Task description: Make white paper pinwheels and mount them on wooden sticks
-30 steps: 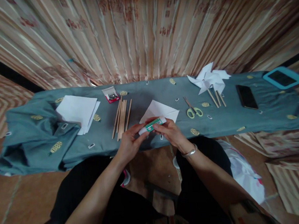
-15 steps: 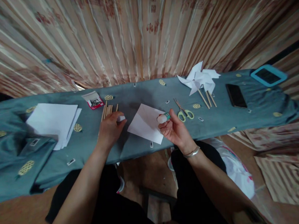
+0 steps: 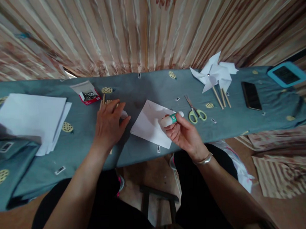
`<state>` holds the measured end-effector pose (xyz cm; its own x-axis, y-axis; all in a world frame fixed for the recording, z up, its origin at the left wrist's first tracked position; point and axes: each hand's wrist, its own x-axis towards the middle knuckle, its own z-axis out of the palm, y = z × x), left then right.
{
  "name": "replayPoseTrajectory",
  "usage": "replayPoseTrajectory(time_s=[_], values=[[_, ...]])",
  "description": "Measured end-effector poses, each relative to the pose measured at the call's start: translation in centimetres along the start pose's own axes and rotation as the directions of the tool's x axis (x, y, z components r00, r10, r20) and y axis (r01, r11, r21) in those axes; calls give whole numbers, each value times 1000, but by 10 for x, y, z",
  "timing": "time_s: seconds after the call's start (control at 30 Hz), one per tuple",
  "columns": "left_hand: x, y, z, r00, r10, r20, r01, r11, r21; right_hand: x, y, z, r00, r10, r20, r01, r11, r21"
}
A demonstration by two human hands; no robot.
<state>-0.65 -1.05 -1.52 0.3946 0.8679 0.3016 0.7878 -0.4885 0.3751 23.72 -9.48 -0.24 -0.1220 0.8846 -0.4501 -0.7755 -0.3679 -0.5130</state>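
Note:
In my right hand [image 3: 186,135] is a glue stick [image 3: 173,119] with a green label, tilted, its white end facing left. It is held above a square of white paper [image 3: 149,126] with crease marks near its corners. My left hand [image 3: 109,121] is low over the cloth with its fingers spread. A small white cap [image 3: 124,114] shows beside its thumb and forefinger, apparently on the cloth. Several wooden sticks [image 3: 103,99] lie partly hidden beneath that hand.
A stack of white paper [image 3: 31,116] lies at the left. Behind my left hand stands an open red box of metal pins [image 3: 89,96]. Rightward are scissors [image 3: 195,111], paper pinwheels [image 3: 213,73] on sticks, a black phone [image 3: 251,95] and a blue-framed tablet [image 3: 287,74].
My left hand has spread its fingers and let go of the white cap. The glue stick is still in my right hand, turned slightly. The view has shifted a little.

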Motion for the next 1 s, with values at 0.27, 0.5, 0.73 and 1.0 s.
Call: replayPoseTrajectory(time_s=[0.27,0.5,0.73,1.0], values=[[-30,67,15,945,-220,244,297,256,-920,6,13,15,997,-59,51,59,998,2],[-34,79,13,908,-194,372,331,-212,-919,12,46,31,993,-84,81,86,996,-22],[-41,72,17,946,-184,266,278,39,-960,11,29,31,984,-175,23,175,960,-220],[-61,79,29,926,359,117,-306,895,-325,5,-15,0,772,-635,-15,386,488,-782]])
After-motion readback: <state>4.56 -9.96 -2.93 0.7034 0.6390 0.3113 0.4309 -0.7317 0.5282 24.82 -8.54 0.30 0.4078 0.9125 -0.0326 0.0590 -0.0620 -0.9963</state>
